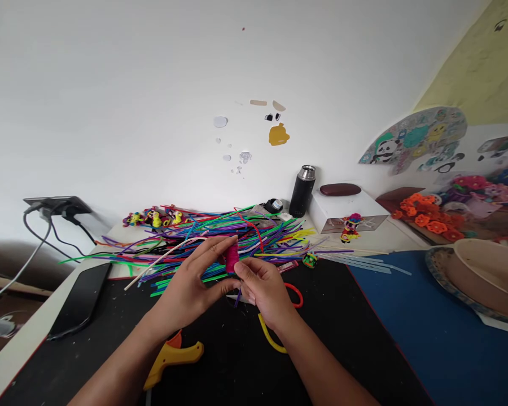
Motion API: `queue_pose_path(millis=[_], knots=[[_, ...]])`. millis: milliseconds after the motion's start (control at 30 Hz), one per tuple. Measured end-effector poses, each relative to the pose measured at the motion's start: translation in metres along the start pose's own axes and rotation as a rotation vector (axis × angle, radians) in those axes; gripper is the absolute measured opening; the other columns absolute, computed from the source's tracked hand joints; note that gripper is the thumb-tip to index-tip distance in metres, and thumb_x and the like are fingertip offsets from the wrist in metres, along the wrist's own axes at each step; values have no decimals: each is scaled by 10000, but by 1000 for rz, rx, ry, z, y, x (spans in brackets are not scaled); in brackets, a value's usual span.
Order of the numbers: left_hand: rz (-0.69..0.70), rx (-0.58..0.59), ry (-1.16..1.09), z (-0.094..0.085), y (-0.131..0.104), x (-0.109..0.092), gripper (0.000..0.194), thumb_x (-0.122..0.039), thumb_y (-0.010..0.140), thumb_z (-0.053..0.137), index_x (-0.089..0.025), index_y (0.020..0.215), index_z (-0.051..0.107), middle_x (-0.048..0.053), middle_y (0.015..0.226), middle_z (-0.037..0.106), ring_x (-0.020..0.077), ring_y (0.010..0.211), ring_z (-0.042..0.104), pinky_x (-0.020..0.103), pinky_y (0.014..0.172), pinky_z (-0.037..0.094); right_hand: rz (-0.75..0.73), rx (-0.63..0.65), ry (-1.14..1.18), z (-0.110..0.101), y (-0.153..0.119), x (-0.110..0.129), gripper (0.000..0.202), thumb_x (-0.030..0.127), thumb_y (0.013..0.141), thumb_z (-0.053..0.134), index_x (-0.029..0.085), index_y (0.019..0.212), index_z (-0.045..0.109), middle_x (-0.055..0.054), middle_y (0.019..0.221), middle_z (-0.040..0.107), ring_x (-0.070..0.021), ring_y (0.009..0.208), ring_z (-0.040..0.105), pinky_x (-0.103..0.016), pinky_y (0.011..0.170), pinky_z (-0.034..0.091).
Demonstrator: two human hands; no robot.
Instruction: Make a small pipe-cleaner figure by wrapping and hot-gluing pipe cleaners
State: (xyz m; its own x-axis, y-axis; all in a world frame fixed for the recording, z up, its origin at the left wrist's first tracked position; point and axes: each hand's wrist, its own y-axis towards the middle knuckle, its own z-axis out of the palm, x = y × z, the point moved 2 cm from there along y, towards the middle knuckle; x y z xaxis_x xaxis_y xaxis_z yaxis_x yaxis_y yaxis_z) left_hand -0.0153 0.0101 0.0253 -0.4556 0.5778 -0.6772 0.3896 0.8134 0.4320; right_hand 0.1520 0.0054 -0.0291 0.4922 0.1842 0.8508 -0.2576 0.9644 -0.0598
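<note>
We have the magenta piece between our hands, above the black mat, probably to keep it steady and in sight. Our right hand pinches its lower end closed; our left hand curves half open beside it, its grip we cannot tell.

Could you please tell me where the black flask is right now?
In the head view, the black flask stands right of centre against the wall, just left of the white box.
</note>
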Motion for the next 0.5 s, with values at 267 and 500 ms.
queue_pose_path(millis=[267, 500], knots=[[-80, -84, -189, 1, 2, 10, 503, -328, 834, 917, -339, 1320, 787, 93, 1302, 762, 313, 1269, 683, 434, 1106, 545, -12, 46, -30, -1, -1, -3, 504, 660, 811, 858, 194, 765, 672, 124, 417, 380, -66, 374, 277, -234, 411, 213], [-192, -147, -514, 8, 4, 10, 499, -323, 714, 1000, -321, 1191, 854, 87, 1191, 771, 285, 1132, 712, 378, 987, 587, -18, 110, 22, -1, -3, 0, 483, 613, 863, 843, 194, 733, 642, 116, 428, 394, -61, 384, 261, -241, 424, 194]])
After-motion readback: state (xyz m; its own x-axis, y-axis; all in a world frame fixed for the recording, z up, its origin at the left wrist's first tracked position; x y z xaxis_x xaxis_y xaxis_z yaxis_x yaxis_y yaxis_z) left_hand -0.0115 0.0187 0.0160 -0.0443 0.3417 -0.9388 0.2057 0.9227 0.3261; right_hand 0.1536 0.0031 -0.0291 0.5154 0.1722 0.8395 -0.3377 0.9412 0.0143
